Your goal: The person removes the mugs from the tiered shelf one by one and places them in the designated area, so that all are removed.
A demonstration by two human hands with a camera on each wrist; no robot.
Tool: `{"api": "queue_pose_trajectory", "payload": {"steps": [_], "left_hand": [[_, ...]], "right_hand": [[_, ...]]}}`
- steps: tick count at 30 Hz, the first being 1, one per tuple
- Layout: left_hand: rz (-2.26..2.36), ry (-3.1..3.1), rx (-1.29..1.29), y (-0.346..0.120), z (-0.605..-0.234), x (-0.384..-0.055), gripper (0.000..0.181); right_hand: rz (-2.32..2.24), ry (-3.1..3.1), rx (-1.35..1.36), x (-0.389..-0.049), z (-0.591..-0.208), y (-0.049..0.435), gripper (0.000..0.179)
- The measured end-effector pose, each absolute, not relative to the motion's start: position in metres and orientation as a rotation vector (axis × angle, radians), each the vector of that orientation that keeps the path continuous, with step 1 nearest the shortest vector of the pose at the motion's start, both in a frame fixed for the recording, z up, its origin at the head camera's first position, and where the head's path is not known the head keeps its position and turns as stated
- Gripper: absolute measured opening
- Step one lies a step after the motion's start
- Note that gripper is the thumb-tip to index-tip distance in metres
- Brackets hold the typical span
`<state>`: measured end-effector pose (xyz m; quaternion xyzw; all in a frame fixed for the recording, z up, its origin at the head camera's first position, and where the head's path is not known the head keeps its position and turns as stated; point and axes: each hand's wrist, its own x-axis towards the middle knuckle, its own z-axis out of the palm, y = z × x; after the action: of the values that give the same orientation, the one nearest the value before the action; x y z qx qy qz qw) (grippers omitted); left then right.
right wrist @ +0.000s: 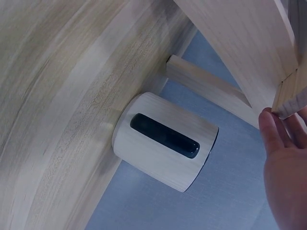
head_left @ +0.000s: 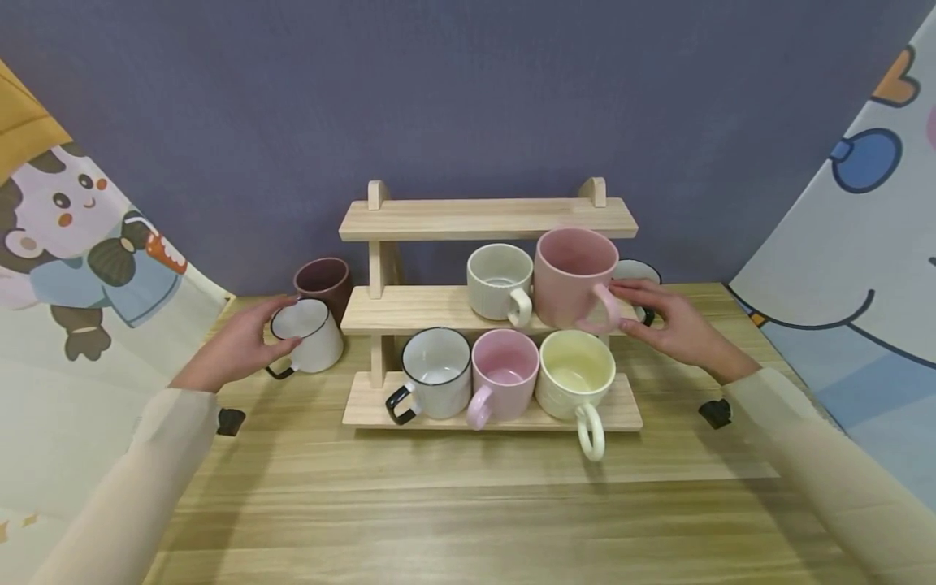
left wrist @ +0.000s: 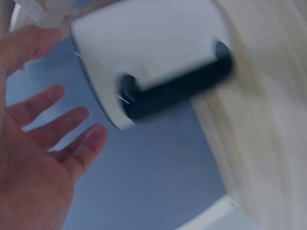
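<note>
My left hand (head_left: 250, 340) reaches beside a white enamel-style mug (head_left: 310, 341) with a black rim and handle, left of the rack. In the left wrist view the fingers are spread, with a gap between them and the blurred mug (left wrist: 153, 43). My right hand (head_left: 673, 325) is at the right end of the middle shelf, its extended fingers close to a large pink mug (head_left: 566, 284). The right wrist view shows that hand (right wrist: 288, 167) touching the shelf end; some fingertips are hidden, and I cannot tell whether they touch the mug.
A three-tier wooden rack (head_left: 490, 219) holds a pale grey mug (head_left: 491, 288) on the middle tier. Its bottom tier carries a white mug (head_left: 442, 398), a small pink mug (head_left: 515, 394) and a yellow mug (head_left: 566, 398). A brown mug (head_left: 325, 276) stands left; another white mug (right wrist: 163, 148) stands right.
</note>
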<state>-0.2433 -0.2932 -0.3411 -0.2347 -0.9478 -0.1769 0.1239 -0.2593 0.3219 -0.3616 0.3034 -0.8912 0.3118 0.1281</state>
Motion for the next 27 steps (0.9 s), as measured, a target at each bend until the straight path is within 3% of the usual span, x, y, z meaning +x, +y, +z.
{"api": "queue_pose_trajectory", "payload": {"steps": [11,27], "left_hand": [[-0.540,-2.773,-0.546,-0.237,-0.298,-0.235,0.056],[-0.569,-2.629,-0.927,-0.125,-0.225,-0.244,0.066]], "right_hand": [[0.973,-2.617,0.875,-0.258,-0.360,0.321,0.051],[0.943,-2.602,0.890,-0.259,-0.361,0.322,0.051]]}}
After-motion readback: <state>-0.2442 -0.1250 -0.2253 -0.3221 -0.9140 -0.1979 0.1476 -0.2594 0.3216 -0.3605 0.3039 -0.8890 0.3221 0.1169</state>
